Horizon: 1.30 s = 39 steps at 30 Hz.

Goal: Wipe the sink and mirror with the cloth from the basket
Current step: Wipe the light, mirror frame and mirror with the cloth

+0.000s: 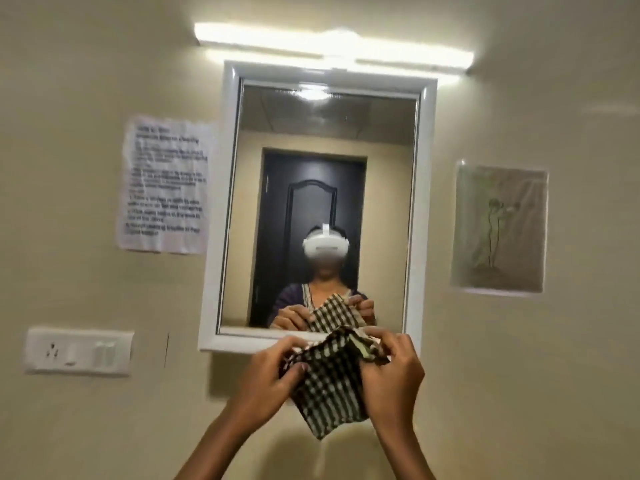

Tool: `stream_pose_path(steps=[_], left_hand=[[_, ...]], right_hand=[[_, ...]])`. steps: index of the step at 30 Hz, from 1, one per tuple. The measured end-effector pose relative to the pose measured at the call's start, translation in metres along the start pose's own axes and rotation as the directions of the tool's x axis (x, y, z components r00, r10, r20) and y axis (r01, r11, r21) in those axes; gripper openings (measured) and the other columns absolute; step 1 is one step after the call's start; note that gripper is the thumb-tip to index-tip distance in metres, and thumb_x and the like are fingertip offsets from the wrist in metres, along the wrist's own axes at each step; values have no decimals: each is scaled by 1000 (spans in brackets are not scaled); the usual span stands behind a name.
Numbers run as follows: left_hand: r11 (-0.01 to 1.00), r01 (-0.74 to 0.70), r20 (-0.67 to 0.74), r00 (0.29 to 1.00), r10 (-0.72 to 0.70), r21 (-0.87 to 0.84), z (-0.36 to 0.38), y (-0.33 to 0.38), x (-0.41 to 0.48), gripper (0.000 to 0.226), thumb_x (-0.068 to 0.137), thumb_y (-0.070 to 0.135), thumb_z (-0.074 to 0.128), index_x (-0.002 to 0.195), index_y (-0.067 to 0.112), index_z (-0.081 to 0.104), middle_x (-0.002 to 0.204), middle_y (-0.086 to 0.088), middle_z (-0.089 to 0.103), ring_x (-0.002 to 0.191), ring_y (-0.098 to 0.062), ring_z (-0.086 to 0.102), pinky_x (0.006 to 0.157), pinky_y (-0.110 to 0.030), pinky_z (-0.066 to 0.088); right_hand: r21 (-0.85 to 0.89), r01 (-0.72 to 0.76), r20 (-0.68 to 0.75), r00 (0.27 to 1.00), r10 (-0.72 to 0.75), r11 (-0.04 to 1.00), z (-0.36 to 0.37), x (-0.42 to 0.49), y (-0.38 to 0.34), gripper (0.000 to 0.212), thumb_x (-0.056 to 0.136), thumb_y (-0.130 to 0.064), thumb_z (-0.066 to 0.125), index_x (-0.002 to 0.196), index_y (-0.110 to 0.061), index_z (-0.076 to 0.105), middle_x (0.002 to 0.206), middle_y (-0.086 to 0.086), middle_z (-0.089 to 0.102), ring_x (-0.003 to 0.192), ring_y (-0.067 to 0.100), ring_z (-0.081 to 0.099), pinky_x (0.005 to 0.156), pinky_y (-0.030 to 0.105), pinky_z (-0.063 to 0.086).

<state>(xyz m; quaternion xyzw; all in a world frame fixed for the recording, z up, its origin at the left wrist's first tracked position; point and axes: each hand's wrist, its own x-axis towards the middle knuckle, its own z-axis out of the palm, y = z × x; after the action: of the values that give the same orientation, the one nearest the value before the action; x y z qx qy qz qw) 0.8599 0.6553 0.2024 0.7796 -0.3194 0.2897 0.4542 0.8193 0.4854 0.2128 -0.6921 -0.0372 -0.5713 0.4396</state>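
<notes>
Left hand: raised in front of the wall, fingers and thumb pinched on the left edge of the cloth.
Right hand: raised beside it, fingers curled over and clenched on the cloth's upper right part.
Cloth: dark-and-pale checked fabric held in the air between both hands, just below the mirror's lower frame; its top is bunched and its lower corner hangs free.
Cloth, handling: judged light and limp, since it sags and folds wherever it is not held; it has no stiffness of its own, so it will need a flat palm behind it to press on glass.
Cloth, where to hold: probably best gathered into a pad under one palm, with loose corners tucked in so they do not trail; grip looks secure, not slippery.
Mirror: on the wall behind the hands, in a white frame; the cloth is not touching the glass. Glass is hard and fragile, so pressure should be even.
Wall around: a printed notice to its left, a switch plate lower left, a picture to its right, a tube light above.
Sink: out of view.
</notes>
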Motion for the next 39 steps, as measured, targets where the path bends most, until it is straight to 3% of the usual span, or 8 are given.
stream_pose_path(steps=[6, 12, 16, 21, 25, 29, 32, 39], left_hand=[[964, -266, -224, 941, 255, -22, -47, 47, 106, 22, 89, 11, 62, 104, 26, 65, 103, 15, 72, 98, 5, 64, 83, -10, 49], [935, -354, -388, 864, 321, -14, -78, 66, 184, 22, 90, 9, 61, 103, 27, 59, 95, 20, 63, 91, 11, 61, 73, -6, 50], [932, -361, -546, 772, 326, 47, -102, 72, 228, 22, 96, 23, 50, 118, 20, 54, 106, 6, 60, 97, -10, 58, 74, -14, 43], [952, 35, -801, 550, 237, 305, -140, 41, 265, 42, 95, 30, 49, 132, 10, 46, 134, -15, 55, 123, -32, 49, 102, -45, 36], [962, 159, -764, 642, 72, 224, -143, 18, 270, 47, 98, 37, 37, 132, 5, 45, 130, -20, 57, 120, -36, 52, 100, -47, 39], [951, 156, -768, 631, 112, 266, -141, 16, 272, 40, 99, 32, 35, 120, 3, 52, 112, -20, 65, 103, -36, 59, 93, -47, 41], [937, 153, -769, 620, 156, 313, -140, 14, 274, 35, 99, 29, 36, 116, 4, 53, 105, -19, 66, 97, -36, 61, 94, -50, 40], [909, 177, -767, 609, 200, 377, -143, 5, 276, 36, 99, 30, 33, 107, 2, 54, 95, -22, 68, 89, -40, 61, 89, -52, 39]], right_hand=[[129, 338, -213, 928, -307, 932, 49, 83, -34, 36, 81, -23, 48, 116, -19, 54, 109, -4, 53, 101, 3, 50, 90, 3, 38], [-236, 530, -83, 824, -560, 815, 108, 176, -67, 65, 90, -36, 34, 148, -22, 8, 143, 0, 24, 126, 15, 29, 105, 33, 23], [-295, 596, 35, 788, -614, 747, 139, 230, -89, 69, 94, -39, 38, 148, -26, -2, 153, 4, 15, 132, 20, 21, 106, 40, 24], [-308, 717, 133, 683, -718, 625, 162, 286, -138, 72, 94, -32, 45, 149, -27, -1, 154, 6, 22, 137, 22, 29, 109, 42, 30], [-270, 812, 290, 581, -760, 518, 202, 311, -190, 65, 96, -36, 38, 149, -26, 0, 156, 5, 18, 139, 20, 24, 111, 44, 26], [-230, 880, 408, 475, -780, 416, 254, 326, -239, 50, 97, -40, 35, 144, -26, 25, 144, 5, 38, 131, 21, 34, 94, 44, 43], [-308, 875, 391, 474, -789, 373, 266, 335, -250, 38, 96, -40, 37, 124, -18, 50, 120, 10, 54, 116, 26, 45, 81, 42, 49], [-390, 810, 278, 556, -783, 437, 235, 356, -228, 43, 96, -51, 32, 110, -16, 52, 104, 10, 63, 98, 25, 56, 74, 43, 53]])
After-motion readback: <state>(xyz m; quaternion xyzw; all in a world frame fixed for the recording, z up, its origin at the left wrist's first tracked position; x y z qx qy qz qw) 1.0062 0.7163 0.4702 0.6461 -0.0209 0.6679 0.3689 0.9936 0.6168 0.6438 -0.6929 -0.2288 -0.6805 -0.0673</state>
